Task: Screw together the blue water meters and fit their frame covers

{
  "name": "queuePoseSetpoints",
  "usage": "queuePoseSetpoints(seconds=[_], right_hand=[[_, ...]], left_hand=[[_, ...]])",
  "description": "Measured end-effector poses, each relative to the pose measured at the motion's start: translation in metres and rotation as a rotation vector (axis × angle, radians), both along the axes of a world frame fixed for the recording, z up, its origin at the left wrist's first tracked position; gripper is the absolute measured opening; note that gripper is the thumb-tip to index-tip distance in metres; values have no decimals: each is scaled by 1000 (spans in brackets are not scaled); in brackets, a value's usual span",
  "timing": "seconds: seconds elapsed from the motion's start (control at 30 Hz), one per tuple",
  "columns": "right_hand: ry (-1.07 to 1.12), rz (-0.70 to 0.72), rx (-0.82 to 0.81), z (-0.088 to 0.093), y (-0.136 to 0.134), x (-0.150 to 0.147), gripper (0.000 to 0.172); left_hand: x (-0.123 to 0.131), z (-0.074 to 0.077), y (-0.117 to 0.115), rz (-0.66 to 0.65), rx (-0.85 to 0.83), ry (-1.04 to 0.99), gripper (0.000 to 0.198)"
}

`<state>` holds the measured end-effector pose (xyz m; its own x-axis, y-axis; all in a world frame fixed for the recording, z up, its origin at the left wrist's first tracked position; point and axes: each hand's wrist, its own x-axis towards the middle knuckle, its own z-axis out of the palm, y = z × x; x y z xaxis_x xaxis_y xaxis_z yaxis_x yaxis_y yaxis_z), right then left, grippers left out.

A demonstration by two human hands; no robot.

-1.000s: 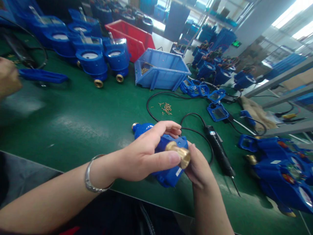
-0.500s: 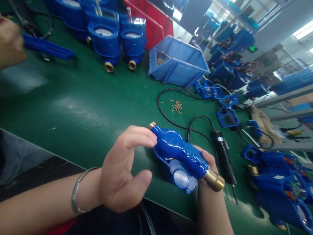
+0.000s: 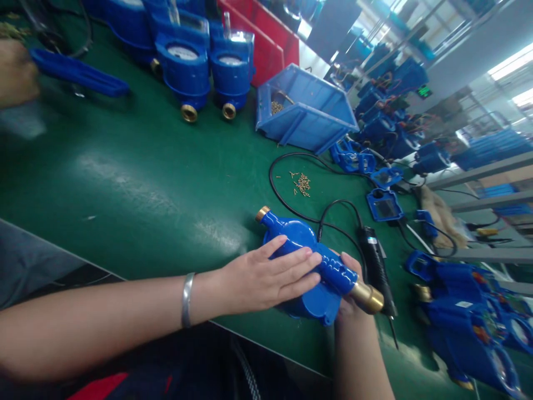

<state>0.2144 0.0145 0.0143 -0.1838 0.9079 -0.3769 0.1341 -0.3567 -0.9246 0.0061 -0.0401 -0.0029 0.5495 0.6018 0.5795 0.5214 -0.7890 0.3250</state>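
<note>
A blue water meter (image 3: 297, 230) with brass threaded ends is held tilted above the green bench. My right hand (image 3: 350, 312) grips it from beneath and behind, near the longer brass end; part of that hand is hidden by the body. Across the top lies my left hand (image 3: 268, 278), fingers extended and flat on the blue casing. Beside the meter, a black electric screwdriver (image 3: 377, 266) rests on the bench with its bit pointing toward me. Small brass screws (image 3: 303, 183) lie in a loose pile beyond the meter.
A light blue bin (image 3: 308, 128) holding some screws stands behind the pile, near a red bin (image 3: 266, 55). Several blue meters (image 3: 183, 72) stand at the back left; more (image 3: 462, 316) are at right. Another person's hand (image 3: 16, 75) is at far left, by a blue part.
My left hand has moved right, from beside the meter onto its casing. The meter's round flap, which hung open below, now lies against the body.
</note>
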Motion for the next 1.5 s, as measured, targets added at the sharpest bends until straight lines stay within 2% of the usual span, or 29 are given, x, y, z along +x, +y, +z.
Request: queuePoseSetpoints(seconds=[0.13,0.17,0.23,0.27,0.33,0.37,0.43,0.5,0.6,0.7,0.77,0.87,0.97,1.03,1.07,1.13,1.23,1.5], right_hand=[[84,-33,-42,12,-1,-2,48],[105,-19,-54,17,-2,1,55],[137,55,-63,28,-4,9,68],[137,108,-40,35,-5,13,70],[84,220,77,47,-6,17,66],[39,254,160,52,-7,16,63],[-38,278,275,55,-10,7,59],[-42,236,293,50,-14,-7,65],[45,51,262,29,-19,-28,82],[107,-99,291,9,-20,-39,97],[169,-66,258,4,-18,-42,99],[261,-46,208,6,-11,-42,92],[344,-132,234,11,-5,-41,83],[404,-163,252,14,-2,-41,79],[419,-171,260,15,-1,-41,77],[423,-180,259,17,1,-42,75],[427,-191,222,17,3,-45,74],[489,-226,228,13,3,-46,76]], left_hand=[[9,5,29,-62,-135,-144,37],[10,9,35,-39,-176,-187,39],[9,19,43,46,-289,-297,57],[9,25,45,98,-380,-367,68],[8,38,45,183,-665,-564,80],[8,43,43,189,-848,-696,80],[9,51,38,117,-1208,-992,71],[10,52,32,11,-1440,-1252,58],[10,45,25,25,-1590,-1435,44],[10,38,19,95,-1660,-1450,37],[11,36,17,104,-1672,-1397,38],[9,34,14,105,-1630,-1260,45],[0,27,8,220,-1493,-1100,51],[-8,20,2,314,-1343,-1058,57],[-12,15,0,316,-1282,-1061,61],[-17,8,-5,227,-1238,-1077,72],[-20,0,-5,77,-1283,-1056,81],[-17,-14,5,-22,-1409,-1180,74]])
